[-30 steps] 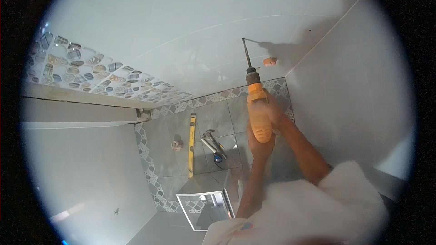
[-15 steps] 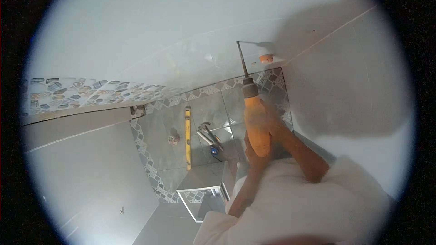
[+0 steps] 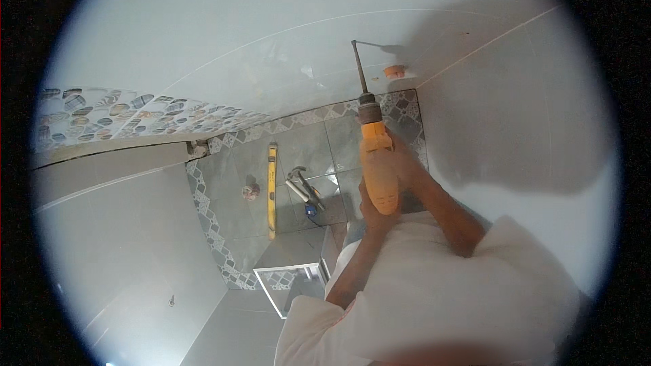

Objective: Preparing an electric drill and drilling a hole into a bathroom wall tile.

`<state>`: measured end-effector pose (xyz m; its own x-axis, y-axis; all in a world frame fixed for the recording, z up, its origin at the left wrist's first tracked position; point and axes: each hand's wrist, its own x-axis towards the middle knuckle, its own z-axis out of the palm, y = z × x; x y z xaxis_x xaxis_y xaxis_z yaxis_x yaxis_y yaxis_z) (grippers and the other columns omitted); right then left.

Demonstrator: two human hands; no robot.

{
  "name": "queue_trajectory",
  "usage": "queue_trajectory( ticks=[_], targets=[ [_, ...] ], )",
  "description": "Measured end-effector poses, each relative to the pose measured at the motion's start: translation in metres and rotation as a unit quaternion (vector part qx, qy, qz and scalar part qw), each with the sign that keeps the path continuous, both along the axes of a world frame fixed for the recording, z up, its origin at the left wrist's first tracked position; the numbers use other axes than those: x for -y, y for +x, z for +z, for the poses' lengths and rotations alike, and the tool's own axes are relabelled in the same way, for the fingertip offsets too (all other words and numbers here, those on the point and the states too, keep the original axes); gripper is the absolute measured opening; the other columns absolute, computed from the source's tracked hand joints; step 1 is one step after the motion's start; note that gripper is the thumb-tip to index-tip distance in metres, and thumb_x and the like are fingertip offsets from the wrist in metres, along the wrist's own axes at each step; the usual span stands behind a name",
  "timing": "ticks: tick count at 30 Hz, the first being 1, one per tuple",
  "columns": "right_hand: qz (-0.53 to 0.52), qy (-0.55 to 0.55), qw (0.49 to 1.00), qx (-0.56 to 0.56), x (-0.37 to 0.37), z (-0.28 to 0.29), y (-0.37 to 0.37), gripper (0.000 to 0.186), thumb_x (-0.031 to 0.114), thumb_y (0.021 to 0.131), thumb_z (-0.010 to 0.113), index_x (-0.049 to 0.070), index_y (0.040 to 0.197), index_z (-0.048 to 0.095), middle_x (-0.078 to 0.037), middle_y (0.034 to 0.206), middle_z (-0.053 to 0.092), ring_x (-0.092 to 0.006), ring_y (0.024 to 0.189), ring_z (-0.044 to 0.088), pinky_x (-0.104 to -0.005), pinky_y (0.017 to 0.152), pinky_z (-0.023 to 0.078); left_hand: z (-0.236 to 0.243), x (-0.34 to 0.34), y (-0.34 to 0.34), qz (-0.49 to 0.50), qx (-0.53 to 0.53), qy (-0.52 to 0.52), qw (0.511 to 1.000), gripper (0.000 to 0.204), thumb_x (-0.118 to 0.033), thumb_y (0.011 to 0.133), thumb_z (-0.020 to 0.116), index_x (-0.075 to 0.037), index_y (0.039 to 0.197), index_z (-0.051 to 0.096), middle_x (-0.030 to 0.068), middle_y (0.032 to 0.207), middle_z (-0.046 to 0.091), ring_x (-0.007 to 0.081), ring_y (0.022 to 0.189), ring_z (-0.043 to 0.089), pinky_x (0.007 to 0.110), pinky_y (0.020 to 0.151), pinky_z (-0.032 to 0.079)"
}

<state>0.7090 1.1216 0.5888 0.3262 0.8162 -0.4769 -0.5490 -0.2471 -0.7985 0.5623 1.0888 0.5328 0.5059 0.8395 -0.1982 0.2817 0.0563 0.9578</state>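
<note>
A yellow power drill [image 3: 380,173] is held in both hands, its long thin bit [image 3: 360,68] pointing at the light wall [image 3: 271,20]. The bit's tip meets its own shadow there, so it seems to touch the wall. My left hand [image 3: 377,213] is closed around the rear underside of the drill, its fingers partly hidden by the body. On the right side of the casing, my right hand [image 3: 407,171] grips nearer the chuck [image 3: 369,110]. Beside the bit, a round orange fitting [image 3: 394,72] sits in the wall.
On the tiled floor [image 3: 308,139] lie a yellow spirit level [image 3: 272,193], a claw hammer [image 3: 312,193] and a blue tape measure [image 3: 310,210]. A small roundish object [image 3: 251,188] is left of the level. A white-framed box [image 3: 288,270] stands nearer me. Another wall [image 3: 502,115] rises at right.
The whole scene has shifted upward and slightly left in the view. Both hands keep their hold on the drill, and the bit's tip stays at the wall.
</note>
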Motion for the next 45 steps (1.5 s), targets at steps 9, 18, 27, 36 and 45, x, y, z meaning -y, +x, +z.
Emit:
queue_trajectory(
  ticks=[9, 18, 27, 36, 45],
  targets=[
    [0.023, 0.026, 0.999, 0.033, -0.002, -0.005, 0.003, 0.049, 0.018, 0.073, 0.073, 0.007, 0.115, 0.05, -0.005, 0.094, 0.058, -0.0174, 0.085, 0.06, -0.0344, 0.075, 0.053, -0.007, -0.001, -0.001, -0.012, 0.008, 0.039, 0.999, 0.083, -0.013, 0.068, 0.08, -0.005, 0.135, 0.032, 0.0165, 0.112, 0.06, 0.033, 0.101, 0.064, 0.039, 0.084, 0.052],
    [0.019, -0.005, 1.0, -0.004, -0.004, 0.012, 0.003, 0.051, 0.015, 0.072, 0.074, 0.007, 0.115, 0.049, -0.005, 0.094, 0.057, -0.0182, 0.085, 0.06, -0.0354, 0.075, 0.053, -0.001, -0.001, -0.002, -0.012, -0.063, 0.044, 0.997, 0.08, -0.014, 0.068, 0.08, -0.005, 0.133, 0.034, 0.0165, 0.118, 0.057, 0.0315, 0.104, 0.062, 0.039, 0.085, 0.051],
    [0.048, 0.036, 0.997, 0.04, -0.003, 0.004, 0.007, 0.048, 0.015, 0.073, 0.072, 0.006, 0.114, 0.049, -0.005, 0.093, 0.058, -0.0172, 0.084, 0.06, -0.035, 0.074, 0.053, -0.006, 0.003, 0.0, -0.011, -0.01, 0.047, 0.999, 0.07, -0.015, 0.067, 0.075, -0.004, 0.124, 0.036, 0.0151, 0.108, 0.055, 0.0344, 0.098, 0.06, 0.041, 0.083, 0.049],
    [0.029, 0.004, 0.999, 0.027, -0.003, -0.005, 0.007, 0.047, 0.015, 0.073, 0.073, 0.007, 0.113, 0.05, -0.004, 0.093, 0.058, -0.0165, 0.083, 0.06, -0.0337, 0.074, 0.053, -0.011, 0.003, -0.002, -0.015, -0.024, -0.017, 0.999, 0.066, -0.021, 0.067, 0.075, -0.003, 0.121, 0.041, 0.0157, 0.113, 0.051, 0.0334, 0.104, 0.054, 0.041, 0.088, 0.045],
    [0.023, 0.034, 0.999, -0.019, -0.003, -0.009, 0.007, 0.05, 0.019, 0.071, 0.074, 0.007, 0.114, 0.05, -0.004, 0.094, 0.057, -0.0173, 0.085, 0.06, -0.034, 0.076, 0.053, -0.006, 0.001, -0.001, -0.004, -0.017, -0.009, 1.0, 0.069, -0.021, 0.067, 0.077, -0.003, 0.123, 0.041, 0.0154, 0.113, 0.051, 0.0342, 0.103, 0.055, 0.042, 0.087, 0.045]
  ],
)
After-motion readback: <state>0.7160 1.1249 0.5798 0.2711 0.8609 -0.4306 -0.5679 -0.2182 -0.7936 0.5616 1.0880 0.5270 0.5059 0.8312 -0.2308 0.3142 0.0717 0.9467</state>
